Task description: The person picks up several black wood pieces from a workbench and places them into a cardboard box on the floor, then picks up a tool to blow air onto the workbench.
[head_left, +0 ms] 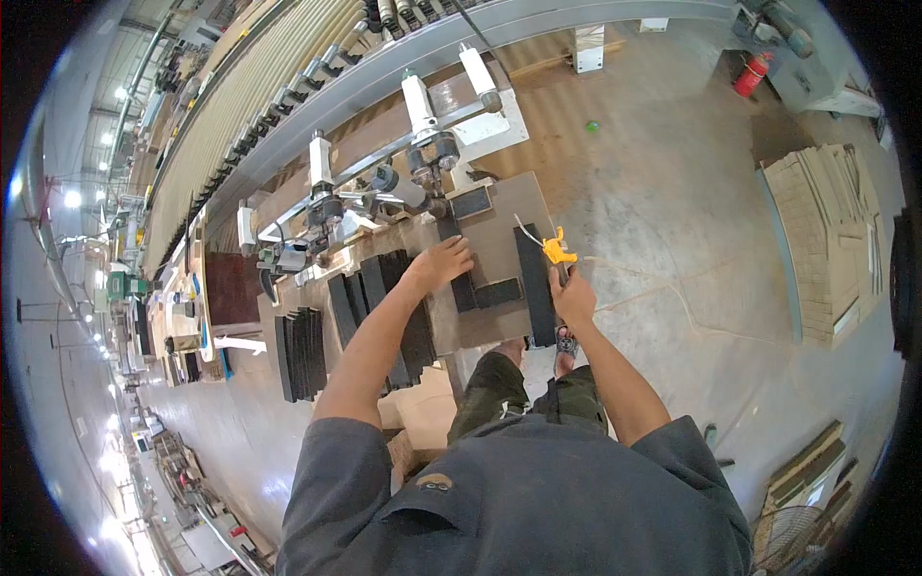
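My left hand lies over a long black strip on the brown work board, with its fingers bent across the strip below the drill head. A yellow air blow gun is in my right hand, its thin nozzle pointing up and left. Another black strip lies along the board's right edge, beside that hand. Between the two strips sits a short black block. A small black-topped block is near the drill head.
Stacked black strips and more black strips stand to the left. Behind the board runs a machine rail with several white cylinders. A pale hose trails over the floor. Flat cardboard is stacked right, below a red fire extinguisher.
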The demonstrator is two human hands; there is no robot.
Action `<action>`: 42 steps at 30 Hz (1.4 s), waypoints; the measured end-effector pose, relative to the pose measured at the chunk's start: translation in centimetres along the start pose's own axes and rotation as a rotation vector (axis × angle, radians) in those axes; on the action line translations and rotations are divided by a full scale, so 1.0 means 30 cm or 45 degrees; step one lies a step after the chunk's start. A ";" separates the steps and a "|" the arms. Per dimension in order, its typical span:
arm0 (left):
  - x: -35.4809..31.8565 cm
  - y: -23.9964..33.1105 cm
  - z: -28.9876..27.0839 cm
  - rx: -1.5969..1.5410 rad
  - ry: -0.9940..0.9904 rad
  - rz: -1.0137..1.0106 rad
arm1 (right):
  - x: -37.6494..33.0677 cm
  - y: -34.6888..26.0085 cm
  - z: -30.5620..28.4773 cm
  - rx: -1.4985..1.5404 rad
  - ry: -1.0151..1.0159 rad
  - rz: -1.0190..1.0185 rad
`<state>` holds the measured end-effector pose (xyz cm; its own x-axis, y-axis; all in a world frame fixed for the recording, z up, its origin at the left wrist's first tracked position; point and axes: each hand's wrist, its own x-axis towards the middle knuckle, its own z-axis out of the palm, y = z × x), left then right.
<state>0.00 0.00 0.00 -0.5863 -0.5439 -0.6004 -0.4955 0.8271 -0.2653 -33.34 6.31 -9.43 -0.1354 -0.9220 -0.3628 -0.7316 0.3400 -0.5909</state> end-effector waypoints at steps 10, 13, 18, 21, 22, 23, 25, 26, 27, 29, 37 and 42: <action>-0.068 0.039 -0.078 -0.326 0.662 -0.148 | 0.022 0.006 0.003 0.067 0.177 -0.201; -0.076 0.162 -0.143 -0.593 0.940 -0.436 | -0.008 0.026 0.007 -0.023 0.089 -0.194; -0.062 0.271 -0.110 -1.194 0.751 -1.117 | -0.016 0.005 0.030 0.028 0.128 -0.181; -0.063 0.297 -0.064 -1.319 0.660 -1.426 | -0.012 -0.010 0.024 0.068 0.130 -0.158; -0.050 0.307 -0.045 -1.385 0.655 -1.507 | 0.010 0.009 0.041 0.017 0.113 -0.102; -0.034 0.311 -0.032 -1.454 0.644 -1.582 | 0.032 0.032 0.053 -0.033 0.097 -0.040; -0.002 0.307 -0.044 -1.457 0.558 -1.728 | 0.028 0.034 0.036 -0.066 0.110 -0.044; 0.003 0.307 -0.013 -1.408 0.585 -1.779 | 0.011 0.008 0.023 -0.083 0.088 -0.044; 0.006 0.290 -0.007 -1.347 0.615 -1.831 | 0.002 -0.015 0.011 -0.088 0.065 -0.046; 0.056 0.258 0.000 -1.404 0.459 -1.792 | -0.002 -0.025 -0.019 -0.105 0.068 -0.014; 0.090 0.242 0.072 -1.577 0.940 -1.778 | -0.010 -0.026 -0.005 -0.047 0.096 -0.050; -0.010 0.436 0.152 -1.527 1.143 -1.596 | -0.003 -0.014 0.003 -0.040 0.081 -0.065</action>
<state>-3.40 11.63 -6.73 0.4761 -0.8750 0.0876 -0.7052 -0.3204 0.6325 -32.95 6.26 -9.22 -0.1394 -0.9481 -0.2857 -0.7589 0.2876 -0.5842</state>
